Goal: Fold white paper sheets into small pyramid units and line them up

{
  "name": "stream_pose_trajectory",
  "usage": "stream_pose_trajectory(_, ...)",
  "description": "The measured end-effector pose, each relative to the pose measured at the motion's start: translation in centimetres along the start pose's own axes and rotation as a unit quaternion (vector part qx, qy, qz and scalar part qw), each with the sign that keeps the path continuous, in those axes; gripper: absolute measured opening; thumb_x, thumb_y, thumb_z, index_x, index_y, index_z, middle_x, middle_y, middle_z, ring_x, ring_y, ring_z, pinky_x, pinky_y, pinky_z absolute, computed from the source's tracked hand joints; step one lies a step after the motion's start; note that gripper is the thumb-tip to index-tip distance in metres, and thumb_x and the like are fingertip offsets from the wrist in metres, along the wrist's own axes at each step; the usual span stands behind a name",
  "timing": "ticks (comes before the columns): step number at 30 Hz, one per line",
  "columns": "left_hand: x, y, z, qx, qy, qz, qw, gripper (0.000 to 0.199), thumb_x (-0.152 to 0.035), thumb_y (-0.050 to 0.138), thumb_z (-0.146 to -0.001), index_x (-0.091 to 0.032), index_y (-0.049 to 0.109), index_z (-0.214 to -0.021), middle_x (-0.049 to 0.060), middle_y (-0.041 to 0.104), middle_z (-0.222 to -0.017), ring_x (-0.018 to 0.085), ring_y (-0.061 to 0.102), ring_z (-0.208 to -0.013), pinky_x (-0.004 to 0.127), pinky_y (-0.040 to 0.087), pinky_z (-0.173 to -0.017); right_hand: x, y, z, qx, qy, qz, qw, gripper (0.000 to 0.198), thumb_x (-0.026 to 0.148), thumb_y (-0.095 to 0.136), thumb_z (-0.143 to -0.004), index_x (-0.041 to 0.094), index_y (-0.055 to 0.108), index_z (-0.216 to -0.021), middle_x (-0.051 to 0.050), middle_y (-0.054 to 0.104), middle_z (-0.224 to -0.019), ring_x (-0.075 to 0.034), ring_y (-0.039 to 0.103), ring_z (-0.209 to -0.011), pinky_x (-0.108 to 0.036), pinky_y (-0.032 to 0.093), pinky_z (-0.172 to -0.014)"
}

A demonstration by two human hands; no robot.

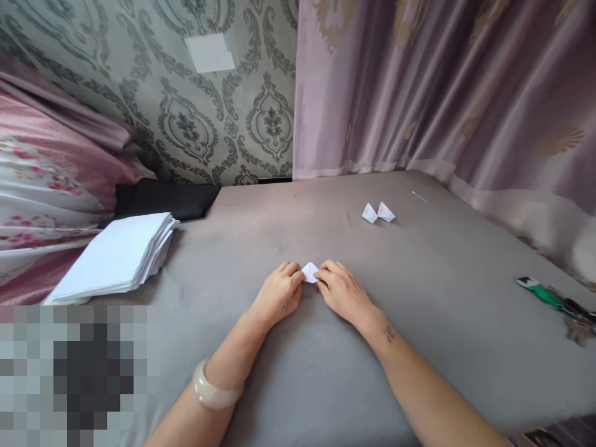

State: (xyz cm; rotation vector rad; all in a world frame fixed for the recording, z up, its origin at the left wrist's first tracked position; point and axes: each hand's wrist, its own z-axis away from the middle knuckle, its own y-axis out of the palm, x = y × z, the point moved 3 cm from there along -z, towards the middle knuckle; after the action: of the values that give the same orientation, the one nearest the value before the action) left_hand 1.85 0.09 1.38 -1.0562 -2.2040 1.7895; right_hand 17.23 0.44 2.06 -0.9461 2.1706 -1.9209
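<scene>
So there's a tiny folded piece of white paper (310,272) sitting on the grey bed sheet (419,298), pretty much dead centre, and both hands are pinching it from either side. The left hand (278,293) is pressing on its left edge with the fingertips curled in, the right hand (341,289) is doing the same on the right edge, so the two hands are almost meeting with just that little white point poking up between them. Both are clamping down on the paper, knuckles up, wrists resting on the sheet.

A pale bangle (212,389) is riding on the left forearm (a small tattoo is showing on the right wrist too).

Further back and to the right, two small folded white pieces (378,213) are lying side by side, touching. Off to the left a stack of white paper sheets (116,254) is sitting near the bed's edge, with something black (167,197) behind it. Over at the far right a green-handled thing (549,298) is lying on the sheet, too blurry to say what it is.
</scene>
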Motion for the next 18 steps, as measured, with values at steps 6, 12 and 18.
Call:
stream_pose_trajectory(6,1.3,-0.1,-0.1,-0.006,-0.115,0.153,0.981,0.017,-0.026,0.052,-0.086,-0.018,0.067,-0.085,0.006,0.062,-0.091,0.017,0.058,-0.083,0.028,0.046,-0.077,-1.3,-0.3,-0.3,0.026,0.054,-0.131,0.990,0.018,0.026,0.052,-0.088,0.020,0.069,-0.088,-0.004,0.062,-0.094,-0.015,0.058,-0.085,-0.026,0.042,-0.078)
stream_pose_trajectory(12,2.8,-0.2,-0.6,0.018,-0.219,0.233,0.947,0.023,-0.037,0.059,-0.080,-0.017,0.069,-0.079,0.005,0.061,-0.086,0.014,0.056,-0.072,0.025,0.044,-0.066,-2.9,-0.1,-1.0,0.044,0.128,-0.235,0.963,0.021,0.033,0.055,-0.083,0.022,0.072,-0.077,-0.003,0.063,-0.091,-0.015,0.059,-0.081,-0.026,0.043,-0.076)
stream_pose_trajectory(18,3.5,0.0,-0.5,0.017,-0.217,0.231,0.948,0.023,-0.035,0.056,-0.080,-0.016,0.068,-0.078,0.004,0.060,-0.084,0.014,0.055,-0.071,0.025,0.043,-0.064,-3.5,-0.1,-1.4,0.053,0.135,-0.256,0.956,0.022,0.033,0.055,-0.080,0.019,0.071,-0.072,-0.005,0.063,-0.091,-0.016,0.059,-0.081,-0.028,0.043,-0.075)
